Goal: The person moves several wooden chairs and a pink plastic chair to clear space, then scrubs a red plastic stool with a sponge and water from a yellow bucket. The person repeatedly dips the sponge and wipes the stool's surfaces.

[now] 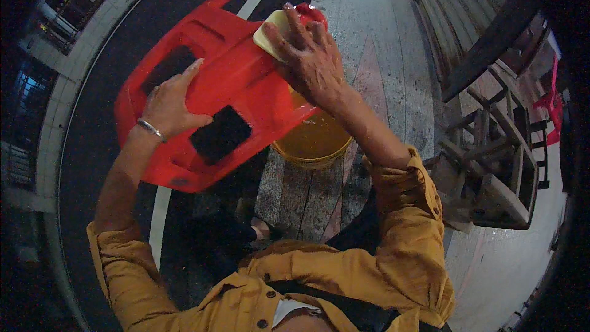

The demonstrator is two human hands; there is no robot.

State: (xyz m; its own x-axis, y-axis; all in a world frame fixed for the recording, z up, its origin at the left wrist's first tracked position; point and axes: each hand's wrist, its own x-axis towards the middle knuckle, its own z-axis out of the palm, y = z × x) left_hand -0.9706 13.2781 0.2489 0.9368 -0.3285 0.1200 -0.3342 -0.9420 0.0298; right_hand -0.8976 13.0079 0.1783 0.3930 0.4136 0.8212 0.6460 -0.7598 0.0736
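A red plastic panel with black patches, perhaps a body part of a ride-on toy [221, 74], lies tilted in front of me. My left hand [173, 101], with a metal bangle at its wrist, rests on it between two black patches, thumb and fingers spread. My right hand [313, 55] presses a pale yellow sponge [269, 34] against the panel's far right end. Just beyond those fingers is a shiny red rounded part [313, 14]; whether it joins the panel I cannot tell. Partly under the panel's right edge stands a yellow bucket [318, 147] with liquid in it.
Wooden stools or chairs [493, 157] are stacked at the right. Above them is a corrugated metal sheet [456, 14] in a dark frame. A bright pink item [551, 115] hangs at the far right. Plank-like flooring [286, 193] meets dark ground with a white line [159, 226].
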